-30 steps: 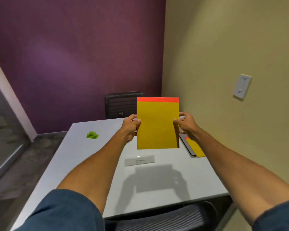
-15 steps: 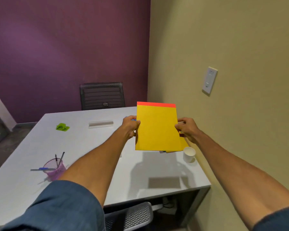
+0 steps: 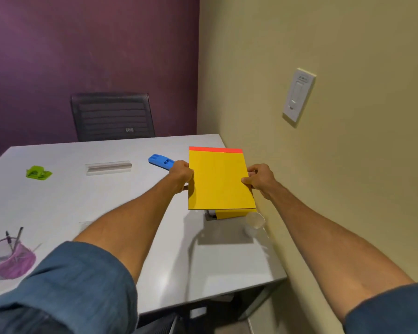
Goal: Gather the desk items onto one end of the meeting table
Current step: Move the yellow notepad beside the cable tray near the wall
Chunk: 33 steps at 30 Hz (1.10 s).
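Yellow notepad (image 3: 219,180), red top strip

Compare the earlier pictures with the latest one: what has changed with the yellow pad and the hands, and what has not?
The yellow pad has come down toward the table, now just above a second yellow pad near the paper cup. Unchanged: the left hand and right hand still grip its side edges.
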Tool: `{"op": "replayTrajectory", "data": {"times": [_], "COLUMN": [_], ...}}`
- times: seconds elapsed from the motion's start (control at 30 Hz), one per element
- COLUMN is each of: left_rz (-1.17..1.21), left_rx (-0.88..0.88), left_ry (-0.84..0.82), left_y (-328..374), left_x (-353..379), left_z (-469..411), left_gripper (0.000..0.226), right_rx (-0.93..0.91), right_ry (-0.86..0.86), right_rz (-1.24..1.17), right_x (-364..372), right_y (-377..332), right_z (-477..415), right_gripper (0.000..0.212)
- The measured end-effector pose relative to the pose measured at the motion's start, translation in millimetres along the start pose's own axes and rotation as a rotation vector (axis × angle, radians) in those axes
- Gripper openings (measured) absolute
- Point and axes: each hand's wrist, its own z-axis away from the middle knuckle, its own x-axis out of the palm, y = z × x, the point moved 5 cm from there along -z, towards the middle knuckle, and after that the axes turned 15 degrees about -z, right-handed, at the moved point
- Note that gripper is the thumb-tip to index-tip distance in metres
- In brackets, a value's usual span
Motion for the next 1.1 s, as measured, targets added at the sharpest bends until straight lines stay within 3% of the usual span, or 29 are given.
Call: {"op": "replayTrajectory", "data": {"times": [0.13,0.27,0.37,0.43,0.67,0.8,1.1], "left_rz": [-0.024,-0.088,-0.156,-0.184,-0.228,-0.217,-0.228], "left_rx": [-0.030,-0.071,-0.070,-0.076,-0.115,-0.146,-0.237], "left_ry": [0.027,0.075,0.103,0.105,0.052,0.045,0.001], "left_y": [-5,-18,-26,-33,-56,-69,-86], "left_x": [14,33,47,59,105,128,174], "left_z": [-42,-80,-103,-120,-159,-172,-202], "left_gripper": [0.028,0.013,0.008,0.021,0.034,0.014,0.022], "right_rx": [0.039,0.069,0.072,0.073,0.066,0.092,0.114], "right_ry": [-0.047,-0.082,-0.117,-0.127,-0.201,-0.246,-0.266], "right_rz": [0.095,0.218,0.253,0.262,0.439,0.527,0.615], "right_x": [13,29,39,42,44,43,40], "right_y": [23,33,45,54,104,131,161], "right_z": [-51,-79,-99,-111,-150,-165,-190], "right_gripper": [0.046,0.023,0.042,0.059,0.054,0.061,0.067]}}
